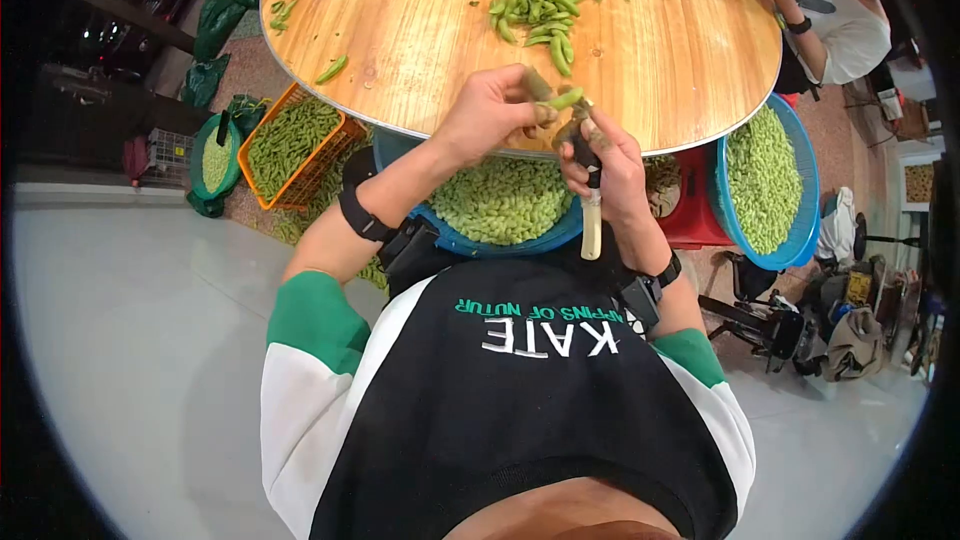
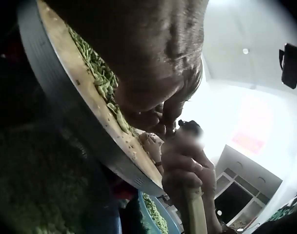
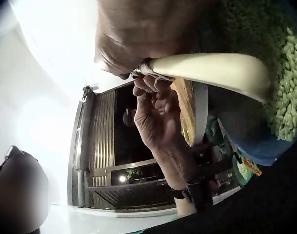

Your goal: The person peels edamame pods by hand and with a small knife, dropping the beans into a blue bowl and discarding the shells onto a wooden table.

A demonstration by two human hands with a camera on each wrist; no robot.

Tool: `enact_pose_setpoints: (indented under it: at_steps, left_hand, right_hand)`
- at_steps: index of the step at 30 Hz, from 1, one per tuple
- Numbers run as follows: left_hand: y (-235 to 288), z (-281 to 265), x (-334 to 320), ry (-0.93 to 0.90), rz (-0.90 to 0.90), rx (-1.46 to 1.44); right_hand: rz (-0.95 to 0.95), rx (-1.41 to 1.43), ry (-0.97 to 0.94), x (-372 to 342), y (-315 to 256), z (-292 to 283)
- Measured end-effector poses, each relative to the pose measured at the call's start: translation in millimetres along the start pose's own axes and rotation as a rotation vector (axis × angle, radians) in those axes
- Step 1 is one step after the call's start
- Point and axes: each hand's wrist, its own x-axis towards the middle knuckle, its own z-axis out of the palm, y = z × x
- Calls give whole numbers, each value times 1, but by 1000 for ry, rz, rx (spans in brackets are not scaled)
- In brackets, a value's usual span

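Observation:
In the head view my left hand (image 1: 490, 115) pinches a green bean pod (image 1: 566, 98) between thumb and fingertips, over the near edge of the round wooden table (image 1: 420, 50). My right hand (image 1: 615, 165) is close beside it, fingertips near the pod's other end. It grips a tool with a cream handle (image 1: 592, 228) that points down towards my body. In the right wrist view the handle (image 3: 212, 73) sticks out below the fist. The tool's working end is hidden by fingers. Dark coverings or stains show on some fingertips.
Green pods (image 1: 550, 5) are heaped on the table's far side. Shelled beans fill a blue basin (image 1: 500, 202) below my hands and another blue basin (image 1: 765, 180) at right. An orange crate (image 1: 290, 145) of pods stands left. Another person (image 1: 830, 10) sits at the far right.

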Motion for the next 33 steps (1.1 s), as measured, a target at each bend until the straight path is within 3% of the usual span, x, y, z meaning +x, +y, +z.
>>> enact_pose_setpoints:
  at_steps: [2,8,15,21,23,27,30,32,33]
  left_hand:
    - [-5,2,-2,-17,25,-153]
    - [-10,0,-7,2,23,-124]
    - [-11,1,-13,16,69,-161]
    - [-23,-2,-10,21,119,-310]
    - [-20,-12,-11,-184,-51,-496]
    - [-25,-13,-9,-316,-178,-775]
    - [-16,-6,-15,-220,-167,-632]
    - [-10,-3,-18,94,598,638]
    - [-10,-2,-19,126,719,769]
  right_hand:
    - [53,82,-81,1,-1,4]
    - [61,180,-144,-2,3,5]
    - [25,95,-131,-4,2,16]
    - [-15,76,-3,-3,3,26]
    - [69,152,-131,-3,0,19]
    - [141,290,-205,-2,1,11]
    - [137,271,-137,-3,1,12]
    - [199,368,-117,-1,3,11]
    - [200,369,-117,-2,3,12]
